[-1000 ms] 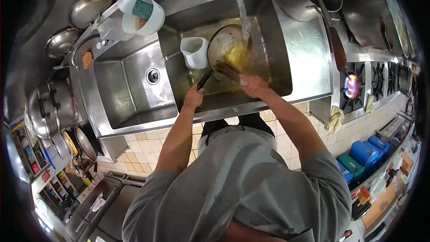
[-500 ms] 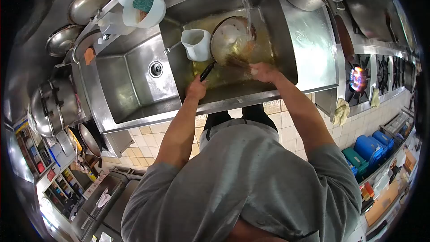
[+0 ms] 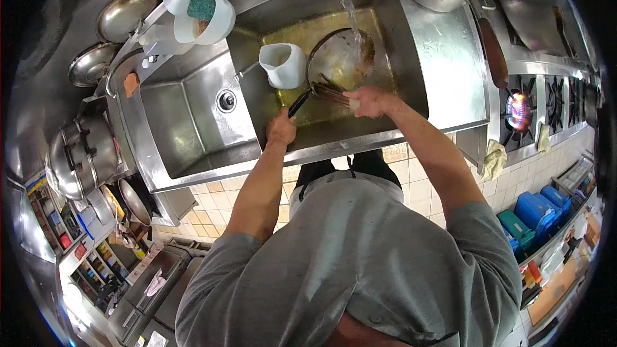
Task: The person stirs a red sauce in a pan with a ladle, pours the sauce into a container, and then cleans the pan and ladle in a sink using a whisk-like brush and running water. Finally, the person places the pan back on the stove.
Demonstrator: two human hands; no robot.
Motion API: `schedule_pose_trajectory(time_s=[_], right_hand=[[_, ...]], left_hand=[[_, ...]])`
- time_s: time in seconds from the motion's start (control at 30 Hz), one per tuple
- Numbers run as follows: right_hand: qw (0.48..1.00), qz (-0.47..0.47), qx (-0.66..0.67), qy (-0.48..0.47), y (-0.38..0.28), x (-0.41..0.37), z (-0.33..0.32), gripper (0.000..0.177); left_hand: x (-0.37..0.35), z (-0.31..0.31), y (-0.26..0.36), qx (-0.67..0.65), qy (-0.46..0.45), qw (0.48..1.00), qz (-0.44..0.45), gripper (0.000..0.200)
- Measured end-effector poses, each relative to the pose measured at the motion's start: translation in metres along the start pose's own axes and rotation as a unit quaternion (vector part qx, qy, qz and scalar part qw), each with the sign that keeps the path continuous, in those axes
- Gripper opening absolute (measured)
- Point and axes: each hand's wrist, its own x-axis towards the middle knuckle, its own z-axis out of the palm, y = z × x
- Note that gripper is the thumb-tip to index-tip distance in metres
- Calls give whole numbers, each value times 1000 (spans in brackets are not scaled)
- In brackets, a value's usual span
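My left hand point(image 3: 281, 128) is wrapped round the black handle of a frying pan point(image 3: 344, 48), which sits tilted in the right sink basin point(image 3: 402, 45). A stream of water point(image 3: 348, 6) falls from the faucet into the pan. In my right hand point(image 3: 374, 102) is a brown bamboo brush point(image 3: 331, 90), its bristles at the pan's near edge. A white plastic jug point(image 3: 283, 67) stands just left of the pan. Yellowish water covers part of the basin floor.
The left sink basin point(image 3: 186, 112) has a round drain. A white container point(image 3: 212, 22) with a green scouring pad hangs at the back left. Several pans hang along the left wall. On the right, a burner point(image 3: 516, 112) is lit, with a cloth point(image 3: 493, 159) near it.
The brush and my right hand have shifted left and slightly nearer to me. Whitish water in the pan has thinned, so more of its brown surface shows.
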Motion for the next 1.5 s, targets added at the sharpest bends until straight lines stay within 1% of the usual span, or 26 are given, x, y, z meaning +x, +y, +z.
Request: schedule_pose_trajectory(time_s=[0.03,0.1,0.23,0.33,0.4,0.5,0.57,0.63,0.7,0.73,0.77,0.83,0.9,0.93,1.0,1.03,1.1,1.13,1.2,1.23,1.27,1.33,1.37,1.43,1.47,1.5], right_hand=[[1000,1,3,-3,6,1,7,62],[988,113,-102,-35,14,2,3,59],[967,186,-154,-77,1,-8,1,58],[976,126,-178,-19,30,-14,-5,63],[943,302,-135,38,28,-25,-31,65],[927,344,-94,113,6,-28,-28,69],[933,327,-45,143,-20,-45,-37,69],[935,310,18,170,-20,-45,-30,69],[958,195,-34,209,12,-34,-9,75],[957,196,-35,211,13,-31,-5,75],[950,210,-107,207,14,-27,-1,72],[939,219,-179,198,23,-18,14,69],[945,292,-121,80,32,-4,32,69],[946,292,-116,81,18,-1,32,69],[973,184,-126,-55,-18,4,37,68],[973,185,-125,-59,-40,1,24,68],[958,206,190,-63,-74,-9,-14,68],[957,208,189,-63,-66,-7,-14,68],[955,178,236,33,-27,7,-1,71],[983,62,-20,170,33,31,43,69],[983,61,-21,170,26,25,36,69],[956,269,-113,33,2,-1,23,67],[956,269,-112,33,1,0,26,67],[985,117,-110,-65,-9,1,25,66],[985,116,-110,-65,-12,4,19,66],[979,154,99,-87,-37,0,-5,67]], left_hand=[[-4,-1,1,-11,-9,1000,-10,33],[-3,-2,5,-25,-11,999,-16,32],[-7,-9,8,-11,-21,1000,-5,34],[-9,-2,1,-10,-18,1000,9,35],[-7,2,-2,-21,5,1000,23,35],[-5,-1,-1,-57,-55,997,19,37],[-2,4,-20,-113,-133,984,44,39],[-10,-5,-17,-108,-139,984,41,39],[-15,-7,-16,-100,-149,983,46,40],[-15,0,-18,-111,-108,986,61,40],[-14,7,-20,-122,-68,987,75,40],[-12,6,-17,-142,-104,981,79,40],[-12,1,-19,-152,-139,975,81,40],[-11,3,-17,-149,-138,976,78,41],[-8,6,-18,-149,-139,976,72,41],[-4,6,-20,-138,-162,974,76,45],[0,3,-18,-128,-186,971,83,48],[0,0,-15,-120,-196,971,70,48],[3,4,-14,-115,-203,971,59,48],[8,19,-21,-129,-171,975,51,46],[9,28,-26,-142,-141,979,41,43],[10,26,-27,-133,-144,980,39,44],[21,38,-37,-141,-148,978,47,44],[25,44,-41,-149,-151,976,54,44],[25,48,-43,-142,-135,978,65,44],[24,47,-43,-134,-120,981,75,44]])
